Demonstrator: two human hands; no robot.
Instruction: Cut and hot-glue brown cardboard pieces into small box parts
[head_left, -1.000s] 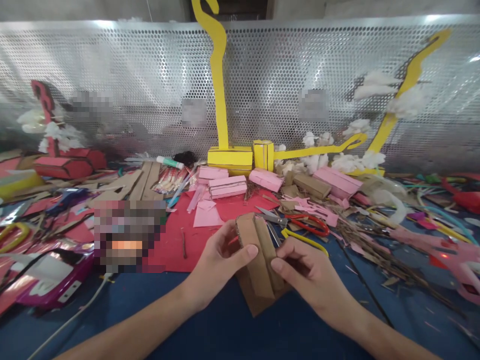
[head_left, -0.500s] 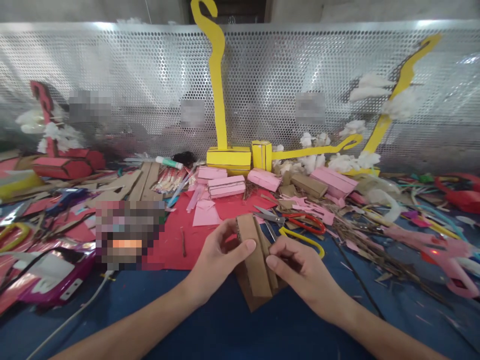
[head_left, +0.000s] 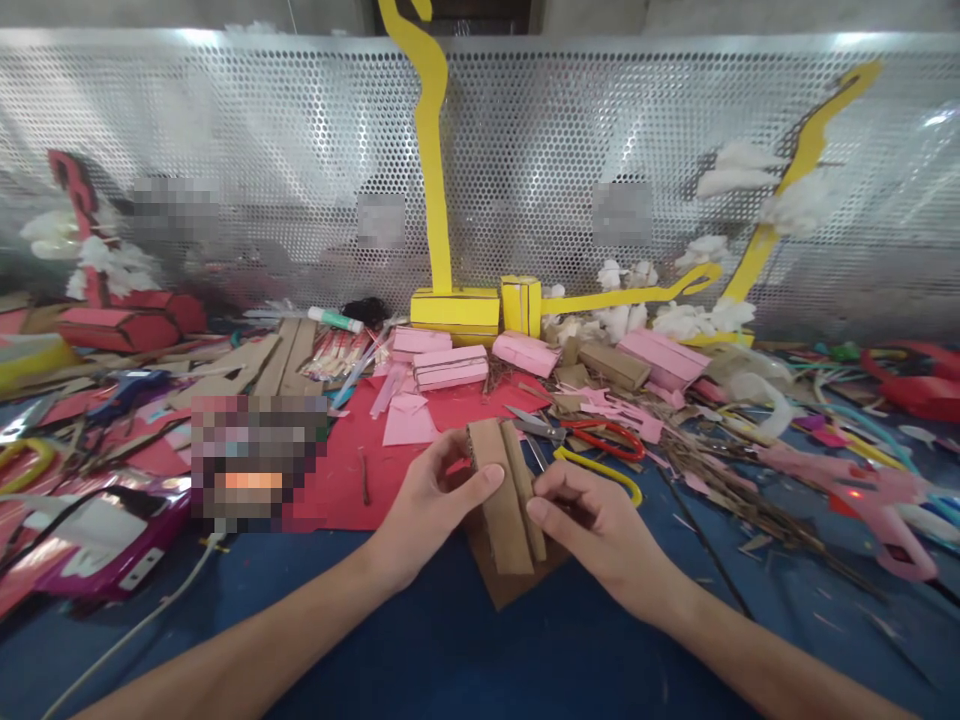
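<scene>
A folded brown cardboard piece (head_left: 504,510) is tilted between my two hands at the front of the blue table. My left hand (head_left: 431,500) grips its left side, with the thumb on the upper face and the fingers behind. My right hand (head_left: 592,530) pinches the right edge between thumb and fingers; the fingertips are partly hidden. A flat cardboard flap shows under the folded strips. Just beyond the right hand lie scissors with red handles (head_left: 607,440) and another pair with yellow handles (head_left: 600,474).
A pink glue gun (head_left: 862,500) with a lit red light lies to the right. Pink paper-covered boxes (head_left: 451,370) and yellow shapes (head_left: 455,312) stand at the back before a perforated metal panel (head_left: 525,150). Red paper (head_left: 330,490), a purple power strip (head_left: 105,560) and cardboard scraps lie left.
The cardboard has tipped slightly, showing more of the gap between its strips. Both hands keep their hold. The whole view has shifted a little upward.
</scene>
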